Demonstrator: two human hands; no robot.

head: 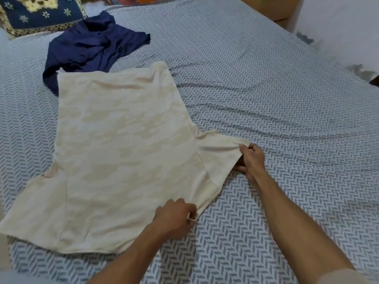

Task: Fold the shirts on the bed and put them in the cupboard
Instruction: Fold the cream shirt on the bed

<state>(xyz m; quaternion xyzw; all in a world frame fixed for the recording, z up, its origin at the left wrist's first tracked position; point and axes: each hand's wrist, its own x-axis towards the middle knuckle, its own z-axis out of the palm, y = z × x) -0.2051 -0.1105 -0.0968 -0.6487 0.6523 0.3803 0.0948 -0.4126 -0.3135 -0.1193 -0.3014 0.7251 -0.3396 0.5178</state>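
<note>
1. Two hands on the job, both mine. Nearest, my left hand [174, 216] has its fingers curled in, pinching the near edge of the cream shirt [123, 150] by the shoulder seam.
2. A bit further out, my right hand [251, 158] grips the end of the shirt's right sleeve [219, 154] — fingers closed on the cuff, sleeve drawn out sideways from the body.
3. The cream shirt lies spread flat on the bed [287, 99], shoulders toward me, hem pointing away. The other sleeve sits flat at the near left.
4. Handling, my call: thin, light, limp cloth with no stiffness, so it sags and wrinkles wherever it isn't held. Not fragile. It will likely drag rather than slide on the patterned sheet. Best holds look like seams and hems — cuff and shoulder as now, then hem corners for the long fold.
5. Step in hand, I'd say: fold the sleeve in over the body. Early in the task.
6. Further back, a navy shirt [92, 46] lies crumpled, not folded, its edge touching the cream shirt's far hem.
7. Far left corner, a dark blue patterned cushion [39, 13]. No cupboard that I can identify in view.
</note>
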